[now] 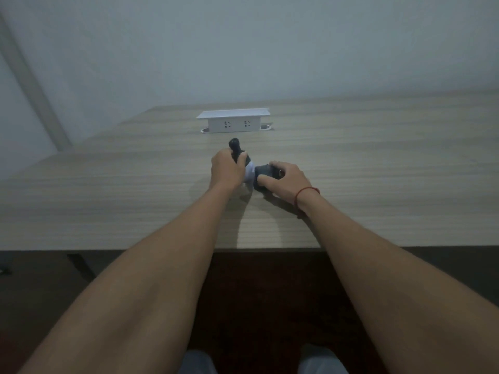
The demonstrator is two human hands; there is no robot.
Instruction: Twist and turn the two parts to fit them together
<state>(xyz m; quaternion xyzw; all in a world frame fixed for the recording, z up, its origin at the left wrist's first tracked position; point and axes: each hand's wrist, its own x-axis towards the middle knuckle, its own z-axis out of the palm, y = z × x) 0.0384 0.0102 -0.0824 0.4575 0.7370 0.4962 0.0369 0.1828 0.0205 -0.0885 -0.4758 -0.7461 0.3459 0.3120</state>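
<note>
At frame centre a dark handle [235,151] was gripped by the left hand [226,168], fingers curled round it; a dark rounded part [263,175] was clasped by the right hand [286,179], thumb and fingers wrapped over it; a pale piece [249,175] sat between them, on the wooden table [378,171]; judged best done with the handle held steady and the dark part worked squarely; the joint was hidden by the fingers; what the object was could not be made out; white socket box [232,121] sat above centre.
</note>
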